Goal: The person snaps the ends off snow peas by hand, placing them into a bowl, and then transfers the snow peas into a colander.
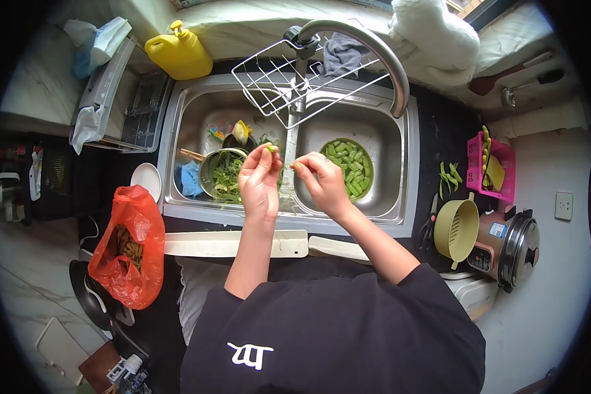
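As the head view showed, the left hand (261,187) held a bean piece (272,149) pinched in its fingers above the sink (412,148), just short of twelve o'clock from the view's middle. The right hand (324,182) stood close by, its fingers pinched together on a small brownish bit, too tiny to name. At two o'clock, in the right basin, a round green bowl (373,172) was well filled with short green pieces (348,164), so much seemed done already. At three o'clock, some whole green pods (449,177) lay loose on the tabletop (443,131), and more long pods (486,148) stuck out of a pink basket (509,182); these looked whole and left over.

Between nine and ten o'clock, a metal pot (204,178) of leafy greens (226,172) crowded the left basin beside a blue cloth (191,179). A wire rack (261,92) and curved faucet (395,79) overhung the sink toward twelve, perhaps hampering a far reach. Between eight and nine sat a red plastic bag (120,279).
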`<state>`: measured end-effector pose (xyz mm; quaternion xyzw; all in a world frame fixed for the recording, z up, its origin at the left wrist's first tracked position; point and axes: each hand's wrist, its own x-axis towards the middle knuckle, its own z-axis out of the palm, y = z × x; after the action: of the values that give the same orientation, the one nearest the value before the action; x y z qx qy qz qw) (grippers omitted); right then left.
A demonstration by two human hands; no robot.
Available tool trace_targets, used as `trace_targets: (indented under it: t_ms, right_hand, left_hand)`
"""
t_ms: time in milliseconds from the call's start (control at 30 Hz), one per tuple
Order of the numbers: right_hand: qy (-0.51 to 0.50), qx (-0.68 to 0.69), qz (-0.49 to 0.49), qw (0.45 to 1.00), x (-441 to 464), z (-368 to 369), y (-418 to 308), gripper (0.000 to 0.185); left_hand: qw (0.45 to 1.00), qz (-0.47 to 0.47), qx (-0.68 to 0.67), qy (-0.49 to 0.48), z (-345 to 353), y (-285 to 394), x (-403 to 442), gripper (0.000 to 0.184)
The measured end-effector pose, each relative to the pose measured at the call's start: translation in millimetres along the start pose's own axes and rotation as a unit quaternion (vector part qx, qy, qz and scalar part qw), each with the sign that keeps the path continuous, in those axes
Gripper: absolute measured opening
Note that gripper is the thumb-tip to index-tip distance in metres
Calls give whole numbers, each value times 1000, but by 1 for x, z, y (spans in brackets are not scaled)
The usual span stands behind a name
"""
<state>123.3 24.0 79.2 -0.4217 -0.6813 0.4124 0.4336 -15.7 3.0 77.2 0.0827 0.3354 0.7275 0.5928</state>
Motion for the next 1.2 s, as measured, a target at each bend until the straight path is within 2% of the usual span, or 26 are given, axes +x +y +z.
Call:
trace_targets:
  t_ms: [100,133,167,233,300,367,400,433,500,533,567,600,633,667,700,733,767,833,867,900,967,1033,1100,1133,1167,1200]
  right_hand:
    - [33,-7,-55,998,4,45,28,7]
    - [-34,-24,-88,995,5,65,41,9]
    - [-100,-40,-120,987,3,89,58,12]
    - [-252,-120,2,960,-20,138,96,22]
    - [-228,-176,-107,952,-26,150,105,23]
    - [-238,-145,-35,960,-12,114,65,15]
    - [-304,-204,26,930,-2,90,55,11]
    - [-290,-220,43,930,-4,65,65,11]
    - [-173,-274,11,946,-14,5,84,12]
    - [-149,-289,30,945,-16,-22,86,13]
    - [-127,-300,48,944,-21,-52,88,14]
    - [-58,-340,129,930,-36,-118,97,15]
    - [5,-362,116,925,-50,-160,117,17]
    - [29,-381,189,905,-55,-199,108,16]
    - [67,-427,179,884,-68,-237,122,15]
    - [96,-460,210,857,-75,-268,128,15]
    - [124,-491,241,828,-80,-291,134,14]
    - [132,-544,275,782,-87,-322,147,14]
    - [126,-547,299,771,-88,-331,154,17]
    - [126,-548,303,770,-87,-333,158,17]
    - [81,-589,332,732,-81,-331,167,15]
    - [83,-585,352,726,-74,-330,176,15]
    - [91,-597,332,725,-70,-328,174,14]
    - [92,-596,323,729,-67,-327,168,12]
    - [92,-594,319,732,-68,-327,169,12]
    - [113,-577,306,749,-71,-329,170,12]
  left_hand:
    - [996,71,-22,-51,3,36,-7,17]
    - [992,78,-23,-98,3,45,-10,19]
    - [992,80,-20,-96,5,49,-13,19]
    - [988,52,-24,-144,9,55,-16,21]
    - [991,41,8,-124,5,51,-18,22]
    - [988,-3,131,-87,-1,35,-16,24]
    - [979,3,185,-81,-6,22,-12,25]
    - [968,-8,241,-71,-12,4,-6,24]
    - [938,-29,333,-92,-31,-44,15,22]
    - [925,-34,363,-105,-48,-76,27,22]
    - [926,-31,360,-109,-36,-88,29,19]
    - [868,-15,475,-145,-44,-117,38,17]
    - [794,5,582,-176,-61,-151,47,15]
    - [750,44,622,-219,-67,-174,54,15]
    - [702,83,658,-260,-71,-194,61,16]
    - [650,88,692,-302,-78,-211,71,21]
    - [648,85,690,-310,-85,-225,77,21]
    - [533,112,766,-342,-91,-245,84,24]
    - [434,45,814,-384,-91,-250,86,24]
    - [433,43,813,-388,-95,-256,87,24]
    - [291,1,860,-419,-106,-262,83,21]
    - [298,-10,863,-407,-99,-257,79,17]
    - [330,-5,846,-419,-90,-252,76,20]
    - [387,30,829,-402,-88,-248,72,18]
    - [386,31,832,-397,-84,-244,69,18]
    - [410,54,826,-383,-77,-237,66,17]
